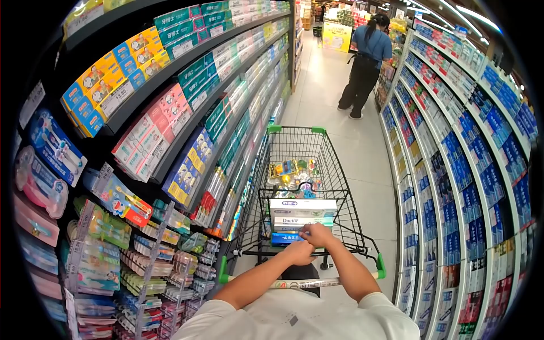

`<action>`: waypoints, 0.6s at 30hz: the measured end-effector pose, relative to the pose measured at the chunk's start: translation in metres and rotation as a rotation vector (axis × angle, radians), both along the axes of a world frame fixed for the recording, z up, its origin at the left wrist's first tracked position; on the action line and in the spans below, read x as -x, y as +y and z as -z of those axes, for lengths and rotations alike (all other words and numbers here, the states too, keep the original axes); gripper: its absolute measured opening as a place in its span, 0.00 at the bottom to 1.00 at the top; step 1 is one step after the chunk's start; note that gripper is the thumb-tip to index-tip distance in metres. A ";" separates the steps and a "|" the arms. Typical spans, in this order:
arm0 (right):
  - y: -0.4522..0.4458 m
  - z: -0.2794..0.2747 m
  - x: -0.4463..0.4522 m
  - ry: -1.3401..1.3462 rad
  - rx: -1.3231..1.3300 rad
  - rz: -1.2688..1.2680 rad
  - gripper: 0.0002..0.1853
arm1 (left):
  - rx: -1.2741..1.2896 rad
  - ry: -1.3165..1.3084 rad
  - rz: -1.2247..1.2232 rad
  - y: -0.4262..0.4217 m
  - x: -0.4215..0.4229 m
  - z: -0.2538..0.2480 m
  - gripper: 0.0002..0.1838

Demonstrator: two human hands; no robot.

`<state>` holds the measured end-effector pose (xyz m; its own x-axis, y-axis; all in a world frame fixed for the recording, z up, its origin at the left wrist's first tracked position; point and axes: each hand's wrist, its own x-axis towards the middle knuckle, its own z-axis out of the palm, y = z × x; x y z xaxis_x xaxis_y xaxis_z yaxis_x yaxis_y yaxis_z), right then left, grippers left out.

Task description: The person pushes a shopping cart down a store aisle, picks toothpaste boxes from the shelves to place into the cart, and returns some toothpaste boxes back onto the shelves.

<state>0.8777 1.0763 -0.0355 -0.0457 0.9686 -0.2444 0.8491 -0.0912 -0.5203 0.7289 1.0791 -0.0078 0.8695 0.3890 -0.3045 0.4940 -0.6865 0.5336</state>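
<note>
Both hands meet over the near end of a black wire shopping cart (338,211). My left hand (299,253) is closed just below the right end of a blue toothpaste box (283,238); its fingertips are hidden. My right hand (318,235) sits slightly above it, fingers curled at the box's right end. Beyond the blue box, a white box marked Doctor (292,221) and a white-and-grey box (302,205) are stacked. Deeper in the basket lie a yellow package (283,169) and several colourful items. The cart handle (309,283) runs beneath my forearms.
On the left, a shelf (195,54) holds rows of toothpaste boxes, with hanging toothbrush packs (102,272) nearer me. The right shelf (453,170) is filled with blue, white and red boxes. A person in a blue shirt (371,48) stands ahead in the tiled aisle (317,96).
</note>
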 end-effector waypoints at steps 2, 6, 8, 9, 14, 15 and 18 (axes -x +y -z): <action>0.001 -0.002 0.000 -0.008 0.013 -0.016 0.16 | -0.022 -0.007 0.011 0.001 0.001 0.003 0.19; 0.000 -0.009 0.001 -0.008 0.024 -0.006 0.16 | -0.031 -0.012 0.009 0.000 0.001 0.004 0.20; 0.000 -0.008 0.001 -0.017 0.008 -0.008 0.16 | -0.035 -0.017 0.009 -0.001 0.001 0.005 0.20; 0.000 -0.007 0.001 -0.019 0.009 -0.010 0.16 | -0.040 -0.022 0.008 0.000 0.001 0.003 0.20; 0.003 0.007 0.000 0.002 -0.010 -0.039 0.16 | -0.005 0.014 0.005 0.001 0.001 -0.005 0.19; 0.003 0.006 0.001 0.002 -0.007 -0.035 0.16 | -0.008 0.006 0.009 0.001 0.002 -0.004 0.19; 0.003 0.006 0.002 -0.021 0.010 -0.031 0.17 | -0.005 0.000 0.013 0.002 0.002 0.000 0.19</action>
